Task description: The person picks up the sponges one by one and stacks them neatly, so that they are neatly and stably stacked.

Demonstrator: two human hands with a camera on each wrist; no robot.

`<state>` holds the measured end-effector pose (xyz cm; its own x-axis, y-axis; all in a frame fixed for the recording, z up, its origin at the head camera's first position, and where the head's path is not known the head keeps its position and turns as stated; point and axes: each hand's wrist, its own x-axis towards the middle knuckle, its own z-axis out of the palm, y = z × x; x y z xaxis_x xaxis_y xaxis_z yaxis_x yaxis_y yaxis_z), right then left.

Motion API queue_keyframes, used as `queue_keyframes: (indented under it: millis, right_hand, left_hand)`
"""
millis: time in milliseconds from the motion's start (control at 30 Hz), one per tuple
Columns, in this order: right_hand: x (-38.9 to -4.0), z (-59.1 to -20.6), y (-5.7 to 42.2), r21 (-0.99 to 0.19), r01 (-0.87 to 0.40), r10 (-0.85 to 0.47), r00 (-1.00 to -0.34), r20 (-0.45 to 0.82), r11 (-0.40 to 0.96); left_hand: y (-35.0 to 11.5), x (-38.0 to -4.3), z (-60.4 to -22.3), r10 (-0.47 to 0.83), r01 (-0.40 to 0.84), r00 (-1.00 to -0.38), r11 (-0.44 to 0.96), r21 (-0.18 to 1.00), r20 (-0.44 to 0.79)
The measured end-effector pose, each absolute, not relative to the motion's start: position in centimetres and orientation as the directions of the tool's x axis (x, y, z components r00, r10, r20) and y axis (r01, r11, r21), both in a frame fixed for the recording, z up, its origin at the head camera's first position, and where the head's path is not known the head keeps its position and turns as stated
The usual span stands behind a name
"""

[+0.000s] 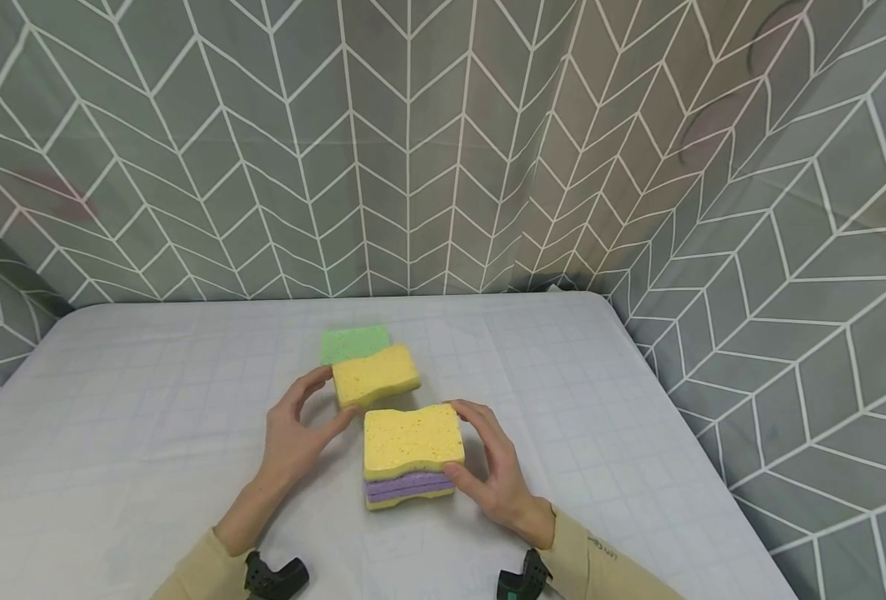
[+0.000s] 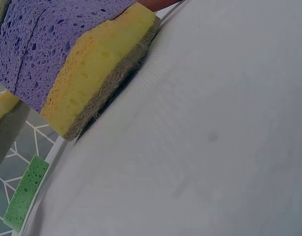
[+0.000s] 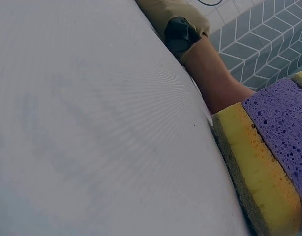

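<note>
My left hand (image 1: 290,437) pinches a yellow sponge (image 1: 373,375) at its left side, fingers at the far corner and thumb at the near one. Its grey scrubbing side shows at the edge of the left wrist view. Nearer to me stands a stack of sponges: a yellow sponge on top (image 1: 412,437), purple sponges (image 1: 410,483) in the middle, and a yellow sponge (image 2: 99,69) with a grey scrubbing layer at the bottom. At the stack's right side, my right hand (image 1: 497,471) grips the top yellow sponge between fingers and thumb.
A green sponge (image 1: 352,340) lies behind the yellow one in my left hand, partly covered by it in the head view. White cloth covers the table (image 1: 150,433). Grey patterned curtains (image 1: 405,150) hang behind and to the right.
</note>
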<state>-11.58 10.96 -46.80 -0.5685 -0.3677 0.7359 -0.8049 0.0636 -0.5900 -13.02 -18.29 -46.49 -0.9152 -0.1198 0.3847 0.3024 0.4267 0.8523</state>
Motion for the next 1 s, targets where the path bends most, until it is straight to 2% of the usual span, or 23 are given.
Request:
queue_keyframes:
  millis: [200,533,700,1000]
  right_hand:
    - [-11.6,-46.8,10.9,-0.588,-0.805,-0.369,-0.569,0.735,0.07]
    - [-11.6,-46.7,10.9,-0.586,-0.807,-0.371,-0.567,0.736,0.073]
    - [-11.6,-46.6,11.0,-0.593,-0.802,-0.373,-0.573,0.73,0.074]
    - [-11.6,-46.6,11.0,-0.588,-0.805,-0.371,-0.57,0.733,0.074]
  left_hand:
    - [-18.2,-12.8,-46.0,-0.144,0.304,-0.913,0.381,0.873,0.381]
    - [-17.0,-11.9,-43.5,-0.167,0.424,-0.866,0.258,0.868,0.472]
    - [-17.4,-12.5,-44.6,-0.131,0.501,-0.832,0.238,0.832,0.538]
    - [-17.2,-12.4,-44.7,-0.13,0.528,-0.809,0.266,0.806,0.573]
